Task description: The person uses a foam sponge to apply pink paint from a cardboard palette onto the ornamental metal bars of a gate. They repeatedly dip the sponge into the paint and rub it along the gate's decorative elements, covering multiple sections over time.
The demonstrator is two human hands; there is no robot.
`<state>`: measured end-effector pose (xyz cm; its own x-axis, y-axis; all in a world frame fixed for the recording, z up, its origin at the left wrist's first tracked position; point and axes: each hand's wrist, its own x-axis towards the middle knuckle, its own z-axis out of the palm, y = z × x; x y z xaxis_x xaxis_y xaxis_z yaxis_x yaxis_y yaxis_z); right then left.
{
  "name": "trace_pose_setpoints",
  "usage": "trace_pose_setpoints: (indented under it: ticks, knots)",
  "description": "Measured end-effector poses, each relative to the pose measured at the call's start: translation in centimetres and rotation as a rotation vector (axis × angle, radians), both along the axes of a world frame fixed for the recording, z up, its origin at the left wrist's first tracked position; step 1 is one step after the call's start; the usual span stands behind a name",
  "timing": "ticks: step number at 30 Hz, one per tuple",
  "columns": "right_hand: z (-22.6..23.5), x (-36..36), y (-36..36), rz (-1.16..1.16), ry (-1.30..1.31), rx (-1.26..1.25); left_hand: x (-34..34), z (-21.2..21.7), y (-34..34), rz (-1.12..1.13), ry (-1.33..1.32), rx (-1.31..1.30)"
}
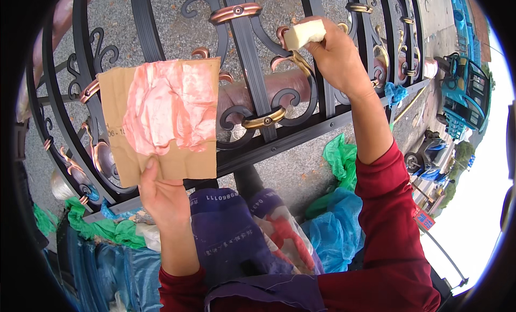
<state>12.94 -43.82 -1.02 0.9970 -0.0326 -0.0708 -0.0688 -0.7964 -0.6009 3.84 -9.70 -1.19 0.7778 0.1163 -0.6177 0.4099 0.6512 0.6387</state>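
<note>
Left hand (161, 196) grips cardboard (199, 167) by its lower edge; if tipped, the pink layer (172, 108), perhaps wet, could smear the railing (285, 144) beyond. Right hand (338, 56) pinches a pale block (305, 34).

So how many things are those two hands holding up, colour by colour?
Brown: 1 flat cardboard sheet in the left hand
Pink: 1 crinkled, glossy layer on that cardboard
Cream: 1 spongy-looking block in the right hand
Total: 3

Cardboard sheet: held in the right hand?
No, the left hand holds the cardboard sheet, while the right hand holds a pale block.
</note>
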Motion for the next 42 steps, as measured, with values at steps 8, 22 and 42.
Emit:
trace_pose_setpoints:
  ticks: [8,22,42]
  knots:
    - [0.7,-0.7,0.4,-0.138,0.004,0.155,0.1,-0.3,0.4,-0.019,0.051,-0.008]
    - [0.3,-1.3,0.3,-0.166,0.075,0.113,-0.2,0.0,-0.6,-0.003,0.036,0.009]
    - [0.1,-3.9,1.1,0.14,-0.131,-0.101,-0.1,0.1,-0.5,-0.006,0.049,-0.019]
